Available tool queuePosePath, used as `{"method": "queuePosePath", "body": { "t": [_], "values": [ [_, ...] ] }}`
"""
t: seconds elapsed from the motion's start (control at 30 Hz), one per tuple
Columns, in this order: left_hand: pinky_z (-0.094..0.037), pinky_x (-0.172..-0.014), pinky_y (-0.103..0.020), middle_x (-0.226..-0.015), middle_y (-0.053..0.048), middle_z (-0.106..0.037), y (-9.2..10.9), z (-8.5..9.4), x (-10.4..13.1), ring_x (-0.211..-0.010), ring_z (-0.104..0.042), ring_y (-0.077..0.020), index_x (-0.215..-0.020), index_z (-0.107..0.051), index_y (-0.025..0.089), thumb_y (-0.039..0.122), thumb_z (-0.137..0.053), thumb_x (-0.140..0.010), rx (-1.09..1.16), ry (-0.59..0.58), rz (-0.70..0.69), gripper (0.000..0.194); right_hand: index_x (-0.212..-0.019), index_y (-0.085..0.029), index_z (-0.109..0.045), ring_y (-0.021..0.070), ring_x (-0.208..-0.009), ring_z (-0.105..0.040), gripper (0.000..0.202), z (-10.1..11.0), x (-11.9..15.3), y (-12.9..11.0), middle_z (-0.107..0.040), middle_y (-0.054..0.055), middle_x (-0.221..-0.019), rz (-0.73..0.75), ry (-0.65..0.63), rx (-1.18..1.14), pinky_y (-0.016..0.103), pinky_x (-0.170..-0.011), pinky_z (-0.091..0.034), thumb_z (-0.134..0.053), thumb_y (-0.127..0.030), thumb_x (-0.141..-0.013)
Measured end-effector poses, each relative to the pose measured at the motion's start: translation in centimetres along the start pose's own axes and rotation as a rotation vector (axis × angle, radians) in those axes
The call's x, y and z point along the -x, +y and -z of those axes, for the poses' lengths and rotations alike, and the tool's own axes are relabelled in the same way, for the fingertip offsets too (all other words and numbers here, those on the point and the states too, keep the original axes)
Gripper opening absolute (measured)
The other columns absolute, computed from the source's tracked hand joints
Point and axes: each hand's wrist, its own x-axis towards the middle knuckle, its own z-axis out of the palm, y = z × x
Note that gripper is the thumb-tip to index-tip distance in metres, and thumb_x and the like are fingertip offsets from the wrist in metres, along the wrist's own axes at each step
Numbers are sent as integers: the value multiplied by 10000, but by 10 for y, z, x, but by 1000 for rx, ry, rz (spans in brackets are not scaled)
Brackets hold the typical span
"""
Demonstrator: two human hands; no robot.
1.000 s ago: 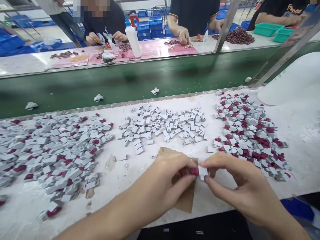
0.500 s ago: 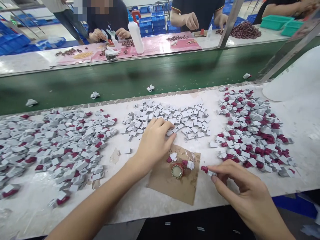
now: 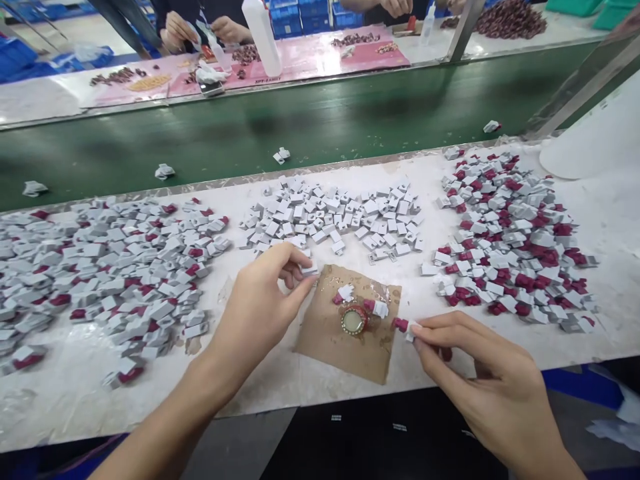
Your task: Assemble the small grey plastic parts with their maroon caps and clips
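My left hand (image 3: 267, 293) pinches a small grey plastic block (image 3: 310, 270) between thumb and fingers, just left of a brown cardboard square (image 3: 345, 360). Right of the cardboard, my right hand (image 3: 480, 367) is closed on a grey-and-maroon plastic piece (image 3: 403, 326), its maroon end pointing left. On the cardboard stands a bottle cap (image 3: 354, 321) with a pale inside, wet spots around it. Two more grey-and-maroon pieces lie by the cap, one (image 3: 343, 294) above it and another (image 3: 376, 307) to its upper right. Beyond my left hand spreads a pile of plain grey blocks (image 3: 335, 213).
Heaps of grey-and-maroon pieces lie left (image 3: 115, 267) and right (image 3: 515, 247) on the white table. Past its far edge runs a green conveyor belt (image 3: 325, 120) carrying several pieces. A metal post (image 3: 460, 33) and a white rounded object (image 3: 595, 133) stand at right. Co-workers' hands (image 3: 180, 30) work opposite.
My left hand has drawn back from the grey pile toward me and to the left, now with a grey block in its fingertips. My right hand still holds its piece. The view has tilted down.
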Motion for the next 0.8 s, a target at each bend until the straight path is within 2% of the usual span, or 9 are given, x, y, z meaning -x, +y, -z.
{"method": "queuePosePath", "body": {
  "t": [0.13,0.23,0.47,0.67,0.8],
  "values": [
    [-638,-815,-493,-1000,-60,-794,-15,-4,26,-909,-773,-313,-1012,-679,324,302,-659,-959,8,11,68,61,-1014,-311,-844,251,-822,-845,200,-17,-8,-18,-848,41,-947,44,-65,-100,355,-664,-716,-760,-130,-1011],
    [-633,-835,-500,-1036,-66,-805,-17,-9,34,-937,-765,-317,-1039,-703,319,334,-660,-979,-15,13,68,75,-988,-287,-819,229,-814,-837,196,-26,-16,-21,-832,40,-934,77,-109,-95,334,-678,-713,-734,-115,-1025],
    [-609,-786,-456,-958,-41,-802,-8,-11,25,-858,-734,-289,-951,-708,307,339,-653,-1023,35,11,123,96,-967,-281,-783,228,-761,-807,193,-31,-23,-19,-806,43,-894,95,-151,-64,335,-600,-667,-702,-124,-1045],
    [-605,-787,-467,-1019,-59,-819,-9,-13,15,-904,-755,-314,-1048,-720,309,388,-696,-1009,-14,1,136,91,-956,-297,-792,230,-735,-795,211,-32,-22,-21,-802,30,-882,82,-144,-72,360,-620,-681,-700,-123,-1034],
    [-595,-758,-464,-967,-51,-805,-6,-12,10,-851,-751,-304,-989,-698,308,294,-649,-995,-30,-15,102,51,-982,-322,-823,263,-827,-822,190,-29,-19,-20,-821,39,-920,18,-121,-121,384,-654,-691,-745,-156,-1029]
  ]
}}
